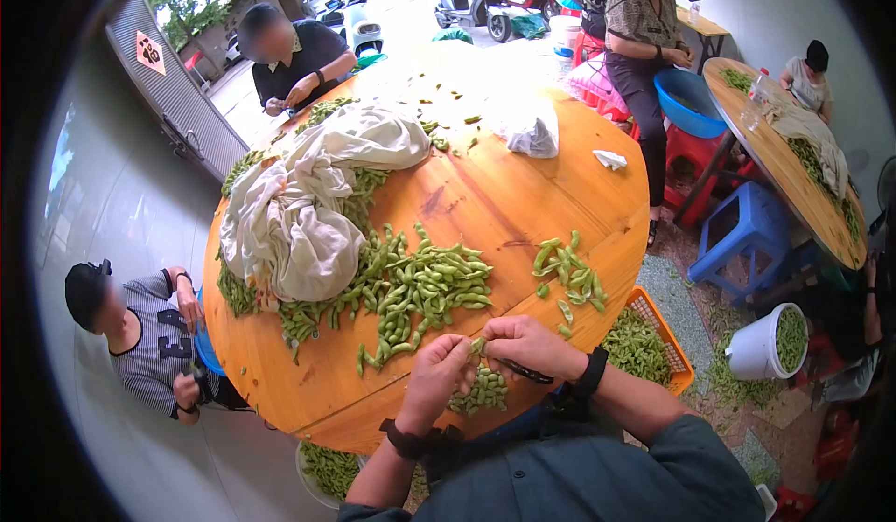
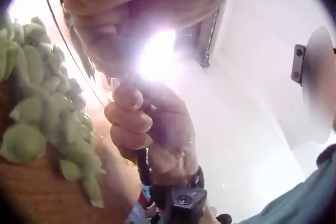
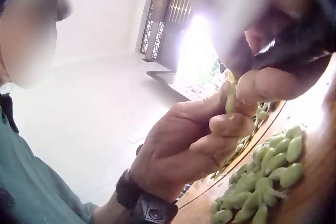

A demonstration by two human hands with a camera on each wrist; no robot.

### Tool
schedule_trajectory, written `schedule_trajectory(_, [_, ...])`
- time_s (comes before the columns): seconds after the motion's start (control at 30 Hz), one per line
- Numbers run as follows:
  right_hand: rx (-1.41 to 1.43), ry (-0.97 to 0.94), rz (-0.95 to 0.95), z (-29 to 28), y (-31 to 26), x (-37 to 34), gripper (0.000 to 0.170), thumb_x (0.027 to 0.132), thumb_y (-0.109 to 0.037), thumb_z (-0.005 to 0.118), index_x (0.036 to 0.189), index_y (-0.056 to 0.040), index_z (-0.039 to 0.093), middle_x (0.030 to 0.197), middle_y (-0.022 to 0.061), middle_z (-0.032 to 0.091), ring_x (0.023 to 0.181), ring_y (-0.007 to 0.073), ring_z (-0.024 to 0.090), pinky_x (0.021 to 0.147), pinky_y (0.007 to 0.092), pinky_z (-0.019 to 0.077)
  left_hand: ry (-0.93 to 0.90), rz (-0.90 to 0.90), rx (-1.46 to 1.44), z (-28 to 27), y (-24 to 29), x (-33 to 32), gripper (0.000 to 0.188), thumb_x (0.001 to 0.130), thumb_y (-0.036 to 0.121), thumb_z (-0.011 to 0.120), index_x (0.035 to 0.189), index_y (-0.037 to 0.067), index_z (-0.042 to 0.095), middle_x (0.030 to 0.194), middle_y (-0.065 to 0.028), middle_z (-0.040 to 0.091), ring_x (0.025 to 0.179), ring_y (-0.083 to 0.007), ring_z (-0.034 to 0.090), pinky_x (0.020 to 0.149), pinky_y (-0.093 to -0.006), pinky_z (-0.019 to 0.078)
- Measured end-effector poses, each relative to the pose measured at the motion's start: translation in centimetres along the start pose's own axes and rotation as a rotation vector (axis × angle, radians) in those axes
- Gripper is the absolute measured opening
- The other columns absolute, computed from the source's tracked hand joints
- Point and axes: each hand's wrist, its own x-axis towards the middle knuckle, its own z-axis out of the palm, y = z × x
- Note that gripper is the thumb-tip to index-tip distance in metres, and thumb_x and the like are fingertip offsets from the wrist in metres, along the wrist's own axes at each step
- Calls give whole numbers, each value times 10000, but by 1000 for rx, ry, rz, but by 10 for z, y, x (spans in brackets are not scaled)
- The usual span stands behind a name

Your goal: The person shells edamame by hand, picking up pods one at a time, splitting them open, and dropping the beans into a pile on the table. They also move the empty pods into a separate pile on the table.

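Close over the near edge of the round table, my left hand (image 1: 437, 379) pinches a green soybean pod (image 3: 230, 98) between thumb and fingers. My right hand (image 1: 537, 347) meets it at the pod, fingertips right against it. Its fingers curl round a slim black-handled tool (image 1: 527, 371), whose working end is hidden. In the left wrist view the black handle (image 2: 144, 165) sticks out below the curled fingers. Under both hands lies a small heap of pods (image 1: 481, 391). Ahead of the left hand spreads a larger pod pile (image 1: 434, 284), with a few loose pods (image 1: 571, 270) to the right.
A crumpled cream cloth (image 1: 308, 214) covers more pods on the wooden table (image 1: 485, 195). An orange basket (image 1: 674, 359) of pods stands below its right edge, a white bucket (image 1: 751, 347) and blue stool (image 1: 742, 233) farther right. People sit or stand around.
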Motion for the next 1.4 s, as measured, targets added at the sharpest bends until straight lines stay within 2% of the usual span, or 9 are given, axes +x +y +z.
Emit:
schedule_trajectory(0.17, [161,-57,75,-2,5,4,109,951,-148,554,954,-50,602,723,6,628,567,72,598,510,212,495,-2,-93,-203,-4,-11,3,196,1030,195,512,976,29,601,781,-14,629,555,-59,545,477,-191,427])
schedule_trajectory(0.37, [-148,-13,113,0,2,8,131,942,-154,541,955,-42,607,716,8,624,567,75,593,503,223,497,53,-71,8,1,-11,0,199,1038,213,489,959,57,585,730,11,569,540,-46,502,471,-192,391])
schedule_trajectory(0.57, [-273,75,40,3,3,8,167,938,-163,545,989,-24,622,701,19,619,551,82,575,503,238,491,35,46,181,0,-17,3,230,1049,228,460,949,41,551,664,21,512,530,-62,473,480,-226,376])
schedule_trajectory(0.77, [-548,130,-162,3,5,8,181,948,-189,561,936,-24,633,667,16,606,555,80,577,509,243,483,-22,3,45,0,-23,8,193,1037,236,519,915,86,524,705,46,483,519,-35,409,460,-192,328])
schedule_trajectory(0.83, [-462,151,-232,6,4,7,218,895,-193,573,832,8,628,631,118,613,531,187,613,530,332,499,-74,-45,-46,-4,-13,8,170,1033,223,528,930,88,521,704,49,480,513,-30,396,452,-190,316])
schedule_trajectory(0.97, [-323,108,-107,8,-3,1,206,888,-179,586,810,11,613,629,123,599,547,182,601,539,342,485,-169,-70,-99,-5,-5,7,138,1030,203,535,949,92,521,707,53,483,498,-20,379,428,-187,285])
schedule_trajectory(1.1, [-400,171,-243,7,9,5,179,875,-152,589,810,13,605,642,166,581,562,240,608,540,370,473,-142,-53,-32,-5,-6,7,127,1026,181,531,952,79,525,708,56,477,517,-20,384,449,-190,300])
schedule_trajectory(1.27, [-596,275,-421,13,10,5,154,866,-135,586,818,9,614,663,220,575,595,363,613,554,419,479,11,229,423,-10,-32,15,103,1017,132,500,1001,39,542,714,65,459,582,-19,403,503,-199,333])
schedule_trajectory(1.4, [-661,331,-449,17,10,4,154,871,-136,583,811,4,603,687,241,584,647,415,613,577,462,481,7,298,489,-8,-29,15,125,1023,138,485,1040,36,555,728,63,473,597,-21,416,513,-194,341])
